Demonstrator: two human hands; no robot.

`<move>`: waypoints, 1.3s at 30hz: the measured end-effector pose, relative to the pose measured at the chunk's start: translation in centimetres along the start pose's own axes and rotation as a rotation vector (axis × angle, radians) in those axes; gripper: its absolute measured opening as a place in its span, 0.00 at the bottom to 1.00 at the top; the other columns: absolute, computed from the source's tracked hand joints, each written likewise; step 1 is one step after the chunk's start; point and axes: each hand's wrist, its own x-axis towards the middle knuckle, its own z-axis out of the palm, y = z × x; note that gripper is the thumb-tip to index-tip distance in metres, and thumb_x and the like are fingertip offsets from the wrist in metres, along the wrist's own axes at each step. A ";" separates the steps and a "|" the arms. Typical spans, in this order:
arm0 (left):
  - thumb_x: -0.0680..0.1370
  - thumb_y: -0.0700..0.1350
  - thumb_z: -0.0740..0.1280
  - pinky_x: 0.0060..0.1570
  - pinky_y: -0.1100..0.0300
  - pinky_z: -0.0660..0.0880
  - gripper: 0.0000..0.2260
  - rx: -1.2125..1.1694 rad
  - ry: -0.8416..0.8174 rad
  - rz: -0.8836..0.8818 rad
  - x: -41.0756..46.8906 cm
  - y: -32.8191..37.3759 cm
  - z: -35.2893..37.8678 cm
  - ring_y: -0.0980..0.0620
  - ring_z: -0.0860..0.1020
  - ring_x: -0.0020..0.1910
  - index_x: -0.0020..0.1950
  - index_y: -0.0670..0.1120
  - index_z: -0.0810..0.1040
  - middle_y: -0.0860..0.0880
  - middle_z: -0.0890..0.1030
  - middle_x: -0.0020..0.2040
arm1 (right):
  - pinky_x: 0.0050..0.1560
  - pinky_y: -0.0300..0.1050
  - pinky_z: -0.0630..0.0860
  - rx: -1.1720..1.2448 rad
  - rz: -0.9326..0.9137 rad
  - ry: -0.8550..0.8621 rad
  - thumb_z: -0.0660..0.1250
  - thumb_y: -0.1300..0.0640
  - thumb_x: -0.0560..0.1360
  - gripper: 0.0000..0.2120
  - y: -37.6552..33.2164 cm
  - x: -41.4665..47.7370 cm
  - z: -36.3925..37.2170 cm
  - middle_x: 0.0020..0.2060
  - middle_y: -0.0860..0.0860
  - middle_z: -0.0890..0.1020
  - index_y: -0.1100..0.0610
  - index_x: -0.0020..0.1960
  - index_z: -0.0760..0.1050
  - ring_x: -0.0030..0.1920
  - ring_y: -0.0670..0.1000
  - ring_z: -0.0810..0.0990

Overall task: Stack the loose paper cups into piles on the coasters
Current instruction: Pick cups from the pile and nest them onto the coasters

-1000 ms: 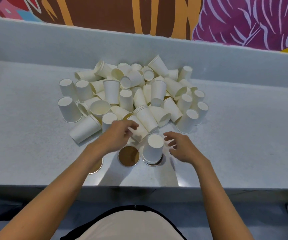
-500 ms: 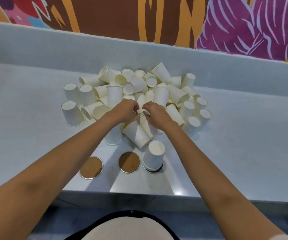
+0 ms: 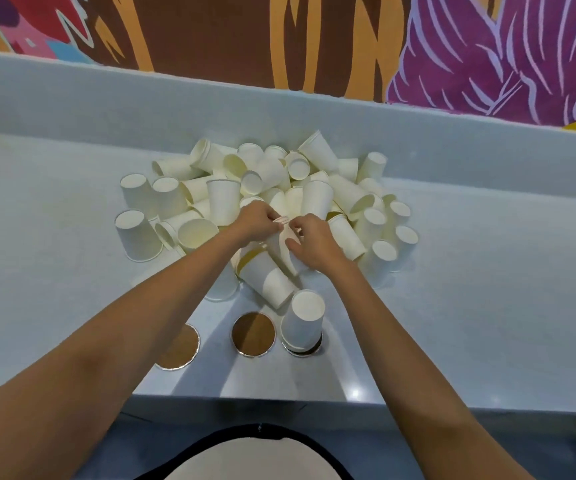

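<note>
Checker: Hands?

Me: Both are in the loose cups [image 3: 269,188]. My left hand [image 3: 258,221] and right hand [image 3: 309,237] have their fingers curled, pinching one gripped cup [image 3: 284,252] between them, mid-heap.

Checker: Risk?

Me: Neighbours lean on it. If I pull fast, I reckon the heap slides. The lying cup [image 3: 267,280] just below could roll into the started pile [image 3: 305,320] on the right coaster [image 3: 309,349] and tip it. Squeezing hard could also crush the thin wall.

Checker: Orientation?

Me: Gripped cup is tilted, long axis running roughly from me into the heap. My fingers hide the mouth end, so I cannot tell which way it points. Started pile stands upright, base up, mouth down. Middle coaster [image 3: 253,334] and left coaster [image 3: 179,351] sit beside it near the surface [image 3: 487,289] front edge.
</note>
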 end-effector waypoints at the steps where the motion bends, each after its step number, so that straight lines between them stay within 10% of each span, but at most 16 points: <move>1: 0.75 0.42 0.71 0.38 0.64 0.70 0.09 -0.053 0.013 -0.014 -0.1 0.1 -0.4 0.53 0.75 0.41 0.53 0.41 0.83 0.48 0.80 0.44 | 0.54 0.48 0.75 0.030 0.004 0.019 0.69 0.56 0.74 0.18 0.0 -0.2 -0.2 0.56 0.59 0.78 0.63 0.62 0.75 0.54 0.57 0.78; 11: 0.74 0.39 0.72 0.50 0.58 0.80 0.17 -0.624 0.036 -0.156 -1.0 -0.2 -4.0 0.48 0.79 0.51 0.62 0.39 0.77 0.41 0.80 0.56 | 0.54 0.45 0.71 0.149 -0.005 0.215 0.78 0.50 0.66 0.31 0.1 -0.4 -2.4 0.58 0.55 0.76 0.57 0.65 0.73 0.56 0.55 0.76; 16: 0.67 0.33 0.75 0.60 0.50 0.74 0.44 -0.219 -0.048 0.113 -2.0 -0.8 -3.8 0.43 0.72 0.64 0.77 0.51 0.58 0.44 0.70 0.66 | 0.55 0.43 0.73 0.366 -0.009 0.218 0.78 0.55 0.65 0.29 -1.0 0.5 -3.5 0.58 0.51 0.77 0.56 0.64 0.74 0.56 0.51 0.75; 23: 0.63 0.44 0.80 0.54 0.58 0.67 0.34 0.063 0.272 0.174 -2.0 -0.4 -3.1 0.45 0.72 0.61 0.67 0.45 0.71 0.44 0.74 0.62 | 0.51 0.45 0.80 0.713 0.085 0.180 0.73 0.52 0.72 0.18 -1.2 2.1 -5.9 0.52 0.51 0.82 0.58 0.59 0.78 0.51 0.50 0.81; 30: 0.61 0.44 0.81 0.56 0.54 0.71 0.36 -0.059 0.353 0.089 -2.9 -1.4 -2.7 0.45 0.73 0.60 0.67 0.46 0.71 0.44 0.72 0.63 | 0.62 0.54 0.68 0.013 0.451 0.155 0.68 0.36 0.70 0.39 1.2 4.4 -2.7 0.66 0.60 0.67 0.60 0.70 0.62 0.66 0.62 0.68; 39: 0.58 0.41 0.83 0.54 0.62 0.69 0.36 -0.221 0.446 0.006 -4.4 -2.1 -2.2 0.48 0.75 0.60 0.64 0.45 0.77 0.47 0.78 0.61 | 0.63 0.54 0.68 0.042 0.457 0.150 0.67 0.52 0.75 0.34 0.4 4.9 -0.6 0.66 0.64 0.67 0.65 0.71 0.55 0.65 0.64 0.69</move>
